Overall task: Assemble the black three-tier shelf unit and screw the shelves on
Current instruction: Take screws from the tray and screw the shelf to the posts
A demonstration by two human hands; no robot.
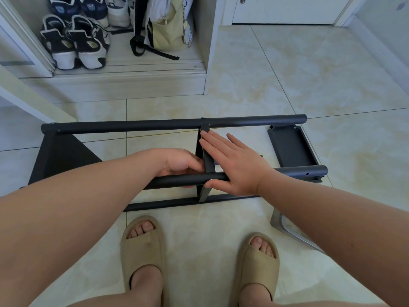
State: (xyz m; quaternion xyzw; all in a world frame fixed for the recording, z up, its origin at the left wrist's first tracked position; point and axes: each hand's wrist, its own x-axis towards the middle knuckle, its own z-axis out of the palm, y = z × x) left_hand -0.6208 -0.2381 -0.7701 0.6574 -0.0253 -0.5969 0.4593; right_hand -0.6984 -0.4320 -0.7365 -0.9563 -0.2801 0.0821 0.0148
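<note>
The black shelf unit lies on its side on the tiled floor. Its far pole [155,126] runs left to right, the near upper pole [177,180] crosses under my hands, and a third pole [168,203] lies lowest. One shelf [59,158] is fixed at the left end, a middle shelf [208,160] stands edge-on in the centre, and a loose shelf [290,147] lies flat at the right. My left hand [181,165] curls around the near pole beside the middle shelf. My right hand [232,161] presses flat, fingers extended, against the middle shelf's right face.
A shoe cupboard with several sneakers [75,41] and a yellow-green bag [166,29] stands at the back left. My feet in tan slides [143,251] are just in front of the frame. A clear plastic bag [290,229] lies at the right, and a white door [287,9] is behind.
</note>
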